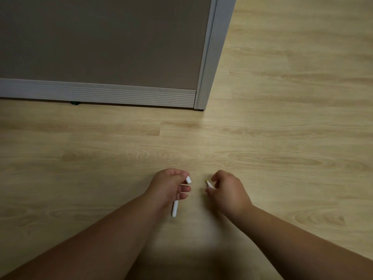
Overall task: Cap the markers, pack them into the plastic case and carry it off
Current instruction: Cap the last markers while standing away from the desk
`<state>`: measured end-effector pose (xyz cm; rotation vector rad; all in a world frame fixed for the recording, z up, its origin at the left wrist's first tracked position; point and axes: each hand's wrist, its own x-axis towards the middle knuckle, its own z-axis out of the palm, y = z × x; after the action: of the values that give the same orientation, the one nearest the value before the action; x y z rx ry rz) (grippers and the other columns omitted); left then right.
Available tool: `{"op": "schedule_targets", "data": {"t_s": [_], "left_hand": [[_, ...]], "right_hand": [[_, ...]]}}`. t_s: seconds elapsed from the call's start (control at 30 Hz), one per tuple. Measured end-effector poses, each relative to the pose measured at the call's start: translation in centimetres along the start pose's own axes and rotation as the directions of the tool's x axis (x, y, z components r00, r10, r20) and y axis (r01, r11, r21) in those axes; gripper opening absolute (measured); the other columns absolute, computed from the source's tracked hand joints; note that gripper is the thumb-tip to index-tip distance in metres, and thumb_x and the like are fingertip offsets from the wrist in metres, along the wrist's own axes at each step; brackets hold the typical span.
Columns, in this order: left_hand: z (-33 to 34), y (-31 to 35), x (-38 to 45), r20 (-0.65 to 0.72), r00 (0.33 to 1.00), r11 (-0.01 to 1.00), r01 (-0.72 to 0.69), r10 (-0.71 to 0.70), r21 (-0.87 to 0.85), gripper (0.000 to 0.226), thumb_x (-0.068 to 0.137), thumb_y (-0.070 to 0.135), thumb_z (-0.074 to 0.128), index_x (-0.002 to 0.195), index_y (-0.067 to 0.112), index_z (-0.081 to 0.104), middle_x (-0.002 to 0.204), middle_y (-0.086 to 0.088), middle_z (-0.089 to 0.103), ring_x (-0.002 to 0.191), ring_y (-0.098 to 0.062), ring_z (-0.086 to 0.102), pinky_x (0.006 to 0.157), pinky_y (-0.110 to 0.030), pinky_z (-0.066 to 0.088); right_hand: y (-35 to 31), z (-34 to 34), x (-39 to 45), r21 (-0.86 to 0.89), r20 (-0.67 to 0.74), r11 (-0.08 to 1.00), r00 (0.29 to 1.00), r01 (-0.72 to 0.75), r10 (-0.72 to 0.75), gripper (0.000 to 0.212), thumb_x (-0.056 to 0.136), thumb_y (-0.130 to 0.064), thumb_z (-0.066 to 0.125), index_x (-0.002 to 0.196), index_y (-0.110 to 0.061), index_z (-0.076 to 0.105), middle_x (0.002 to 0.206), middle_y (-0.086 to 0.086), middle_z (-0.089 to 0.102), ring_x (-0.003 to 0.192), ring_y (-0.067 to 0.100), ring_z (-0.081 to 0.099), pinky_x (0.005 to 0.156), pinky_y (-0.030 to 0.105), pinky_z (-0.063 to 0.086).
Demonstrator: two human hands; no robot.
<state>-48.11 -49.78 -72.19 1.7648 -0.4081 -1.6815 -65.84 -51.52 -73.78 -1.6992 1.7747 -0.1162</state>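
My left hand (pixel 170 186) hovers over the wooden floor, pinching a small white cap (pixel 188 179) between thumb and forefinger. A white marker (pixel 175 209) is also tucked in that palm, its end sticking out below the hand. My right hand (pixel 228 193) is a short way to the right, closed on an uncapped white marker with a yellow tip (pixel 209 184). That tip points toward the cap, with a small gap between them. No plastic case is in view.
A grey-brown partition panel (pixel 101 41) with a pale metal frame (pixel 210 57) stands on the light wood floor (pixel 282 128) at the back left. A small dark foot (pixel 75 103) shows under its lower rail.
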Motion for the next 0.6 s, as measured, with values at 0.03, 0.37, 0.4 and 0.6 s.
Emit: {"op": "schedule_targets", "data": {"t_s": [0.03, 0.37, 0.4, 0.6], "left_hand": [[-0.1, 0.2, 0.0, -0.004, 1.000, 1.000, 0.000, 0.000, -0.011, 0.012, 0.099, 0.013, 0.058, 0.101, 0.005, 0.066, 0.091, -0.010, 0.070, 0.065, -0.017, 0.067, 0.051, -0.025, 0.053], [-0.8, 1.0, -0.4, 0.026, 0.999, 0.996, 0.042, -0.040, -0.082, 0.013, 0.099, 0.012, 0.055, 0.095, 0.007, 0.067, 0.085, -0.008, 0.071, 0.065, -0.018, 0.066, 0.054, -0.026, 0.051], [-0.9, 1.0, -0.4, 0.031, 0.998, 0.995, 0.049, -0.046, -0.091, 0.015, 0.099, 0.012, 0.054, 0.094, 0.008, 0.067, 0.086, -0.008, 0.071, 0.066, -0.018, 0.066, 0.055, -0.027, 0.051], [-1.2, 1.6, -0.7, 0.052, 0.997, 0.990, 0.060, -0.054, -0.126, 0.022, 0.101, 0.015, 0.050, 0.088, 0.009, 0.067, 0.082, -0.008, 0.067, 0.065, -0.018, 0.064, 0.059, -0.029, 0.049]], "right_hand": [[0.6, 0.1, 0.1, -0.063, 0.005, 0.997, 0.999, -0.048, 0.049, 0.029, 0.081, -0.038, 0.069, 0.103, -0.021, 0.059, 0.099, -0.002, 0.061, 0.088, 0.018, 0.059, 0.071, 0.028, 0.044], [1.7, 1.4, 0.4, -0.128, 0.092, 0.985, 0.988, -0.113, 0.125, 0.010, 0.083, -0.028, 0.059, 0.085, -0.018, 0.058, 0.084, 0.002, 0.064, 0.079, 0.022, 0.060, 0.067, 0.033, 0.050], [1.4, 1.3, 0.5, -0.025, 0.100, 0.988, 0.983, -0.150, 0.152, 0.010, 0.081, -0.028, 0.062, 0.081, -0.018, 0.060, 0.078, 0.002, 0.066, 0.074, 0.022, 0.063, 0.066, 0.035, 0.052], [-1.3, -1.6, -0.1, 0.596, 0.285, 0.751, 0.949, -0.285, 0.133, 0.020, 0.079, -0.010, 0.073, 0.090, 0.004, 0.064, 0.068, 0.012, 0.068, 0.060, 0.023, 0.061, 0.061, 0.036, 0.052]]}}
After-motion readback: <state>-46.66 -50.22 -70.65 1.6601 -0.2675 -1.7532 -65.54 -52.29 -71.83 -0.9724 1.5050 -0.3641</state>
